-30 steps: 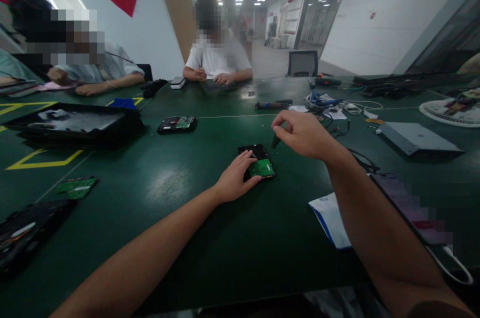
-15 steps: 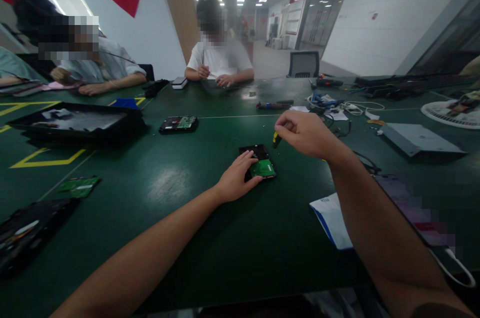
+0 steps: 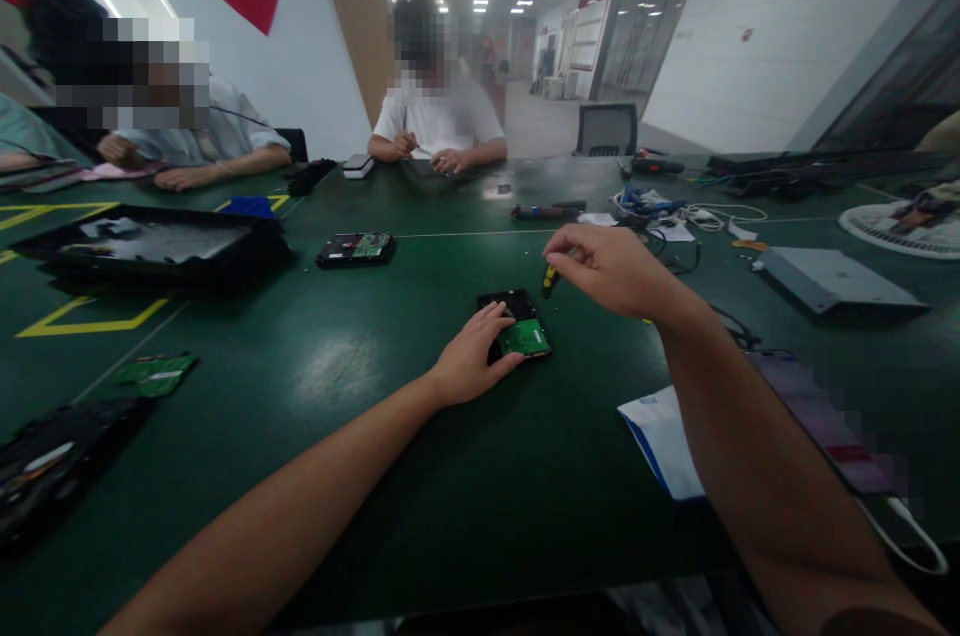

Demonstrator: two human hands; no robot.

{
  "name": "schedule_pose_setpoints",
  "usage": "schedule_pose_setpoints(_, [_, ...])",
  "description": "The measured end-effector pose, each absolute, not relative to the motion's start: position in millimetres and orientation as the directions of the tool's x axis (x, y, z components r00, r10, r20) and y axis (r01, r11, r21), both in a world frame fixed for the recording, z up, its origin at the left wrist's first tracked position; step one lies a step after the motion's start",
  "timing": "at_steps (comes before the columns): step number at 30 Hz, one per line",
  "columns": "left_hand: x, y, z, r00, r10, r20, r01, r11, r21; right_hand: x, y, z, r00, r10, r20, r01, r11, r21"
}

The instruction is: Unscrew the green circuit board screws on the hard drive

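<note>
The green table spreads across the frame from where I stand, a black tray at its left. Right of centre, the right hand has thumb and fingers pinched. The left hand, fingers spread, rests on the hard drive mid-frame. The pinch holds a yellow-and-black tool just beside the drive.

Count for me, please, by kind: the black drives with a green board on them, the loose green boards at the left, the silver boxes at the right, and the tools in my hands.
Near drive under the left hand, and far drive: 2
Loose green board: 1
Silver box: 1
Yellow-and-black tool in the right hand: 1
Total: 5
</note>
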State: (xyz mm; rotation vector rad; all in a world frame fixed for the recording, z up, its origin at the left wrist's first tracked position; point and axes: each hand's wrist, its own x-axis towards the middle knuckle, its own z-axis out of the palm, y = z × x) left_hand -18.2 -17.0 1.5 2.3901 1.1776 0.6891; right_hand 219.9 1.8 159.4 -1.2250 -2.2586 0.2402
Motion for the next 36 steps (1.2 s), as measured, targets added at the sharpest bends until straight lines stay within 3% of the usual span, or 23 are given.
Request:
schedule_pose_setpoints(5, [-18.4, -17.0, 2.6, 0.532, 0.808, 0.254, 0.617, -0.575, 0.537, 217.0, -1.5, 161.9, -0.374, 0.838, 0.399, 0.775, 0.518, -0.362])
schedule_pose_setpoints(13, [-18.5, -17.7, 3.2, 0.531, 0.807, 0.260, 0.614, -0.577, 0.539, 216.8, -0.9, 158.1, -0.441, 0.845, 0.304, 0.655, 0.534, -0.535])
schedule_pose_setpoints(22, [-17.6, -17.6, 3.4, 0.529, 0.809, 0.256, 0.617, -0.574, 0.538, 216.2, -0.5, 160.3, -0.391, 0.830, 0.398, 0.773, 0.531, -0.347])
schedule_pose_setpoints(31, [-18.0, -17.1, 1.1, 0.528, 0.809, 0.256, 0.617, -0.573, 0.539, 216.8, 0.9, 155.9, -0.426, 0.848, 0.314, 0.665, 0.529, -0.526])
schedule_pose_setpoints(36, [-18.6, -16.9, 1.7, 0.530, 0.811, 0.247, 0.620, -0.569, 0.541, 218.4, 3.8, 156.6, -0.437, 0.805, 0.402, 0.722, 0.580, -0.377])
